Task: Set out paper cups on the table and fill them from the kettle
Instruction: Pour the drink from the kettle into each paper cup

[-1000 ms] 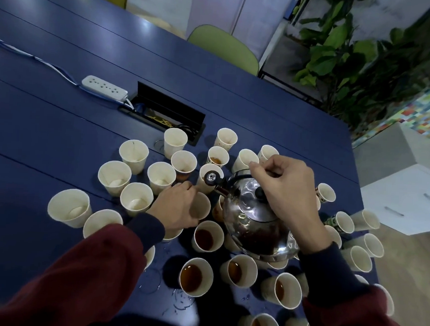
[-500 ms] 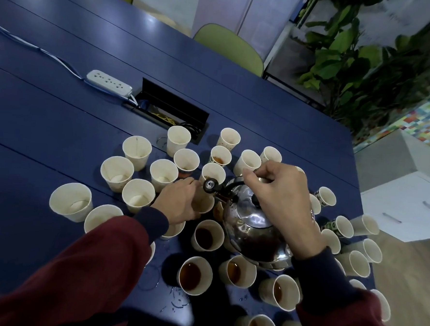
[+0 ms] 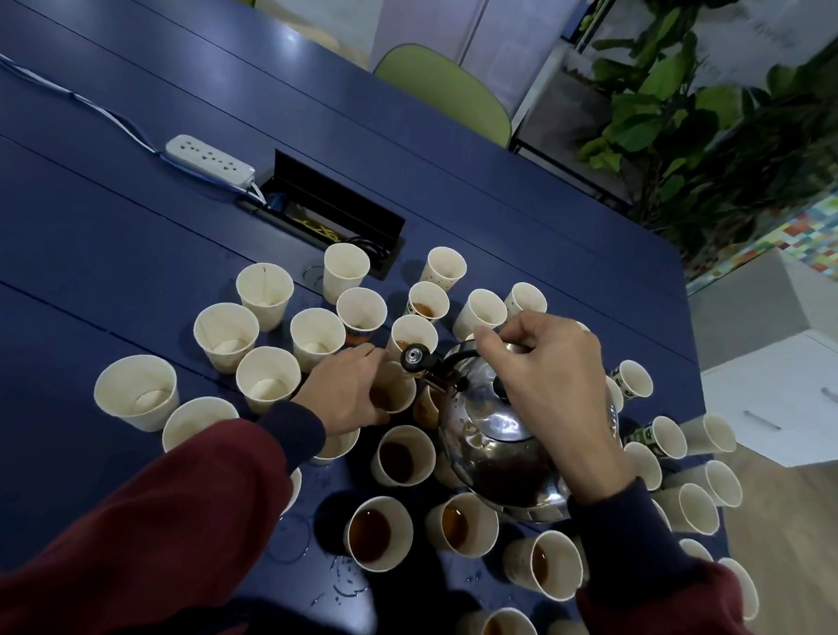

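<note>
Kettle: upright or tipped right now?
Tipped. The right hand holds the kettle by its handle, leaning spout-first over the cup that the left hand grips; no stream is visible.

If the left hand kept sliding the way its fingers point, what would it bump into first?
The paper cup right at its fingers; the left hand seems to hold it. Past that cup, probably the kettle, though depth is hard to judge.

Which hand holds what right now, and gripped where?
Right hand grips the kettle by its top handle. Left hand holds a paper cup by its side wall, below the spout.
</note>
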